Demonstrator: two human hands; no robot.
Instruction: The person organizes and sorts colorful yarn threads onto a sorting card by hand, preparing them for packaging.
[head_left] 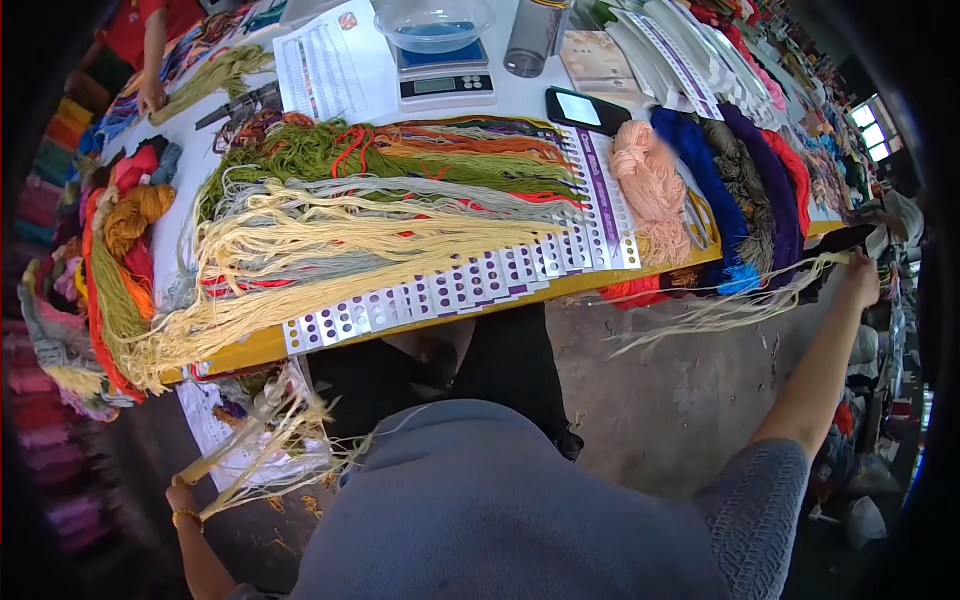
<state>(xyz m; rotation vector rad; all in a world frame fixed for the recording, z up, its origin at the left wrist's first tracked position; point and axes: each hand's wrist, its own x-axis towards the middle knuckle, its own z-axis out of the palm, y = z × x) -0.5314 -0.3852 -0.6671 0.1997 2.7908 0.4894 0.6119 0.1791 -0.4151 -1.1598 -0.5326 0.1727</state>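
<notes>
Yarn-laden table (240, 353), cream yarn strands (258, 430) gripped in left hand (182, 497) off near left corner, pale yarn strands (765, 302) gripped in right hand (862, 281) by near right corner, digital scale (447, 87) toward far edge bearing clear plastic bowl (434, 26), translucent grey tumbler (534, 40) beside.

At eight o'clock, a pale yellow thread bundle (232, 441) is stretching from its gathered end up toward two o'clock, parting into long strands and loosening into a tangle of frayed, wispy ends. At three o'clock, a cream thread bundle (785, 292) is hanging slackly, its narrow gathered end sitting highest. Its thin, slightly wavy strands are sloping down toward eight o'clock, spreading apart and tapering into loose, uneven tips.
</notes>
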